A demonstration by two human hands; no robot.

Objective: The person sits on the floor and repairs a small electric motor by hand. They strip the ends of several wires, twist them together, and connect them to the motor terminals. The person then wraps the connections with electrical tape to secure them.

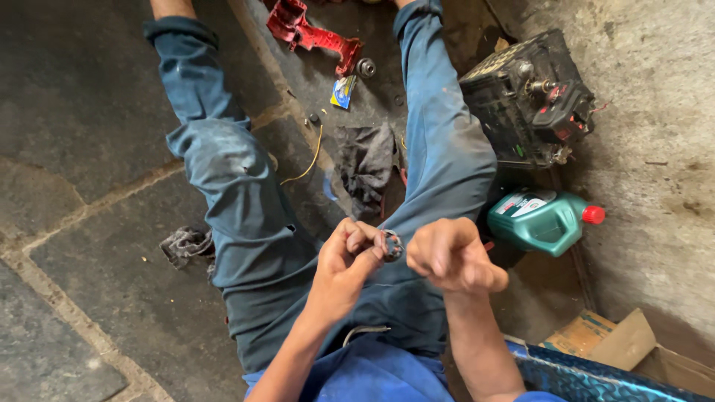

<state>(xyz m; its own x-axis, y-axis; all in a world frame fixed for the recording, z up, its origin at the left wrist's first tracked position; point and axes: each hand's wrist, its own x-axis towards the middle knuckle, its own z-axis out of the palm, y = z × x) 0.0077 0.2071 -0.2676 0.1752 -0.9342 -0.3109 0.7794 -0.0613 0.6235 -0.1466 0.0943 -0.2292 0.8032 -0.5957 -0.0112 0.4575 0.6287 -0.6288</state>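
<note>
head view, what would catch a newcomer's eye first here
Both hands meet at the centre over the lap: the left hand pinches a small round metal part and the right hand is closed beside it. To the right, a green bottle with a red cap lies on its side below a black battery. At the top, between the blue-trousered legs, lies a red tool casing.

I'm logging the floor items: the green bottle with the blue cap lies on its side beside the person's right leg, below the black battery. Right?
Not quite. In the head view the green bottle has a red cap, not a blue one. The rest holds: it lies on its side beside the right leg, below the black battery.
</note>
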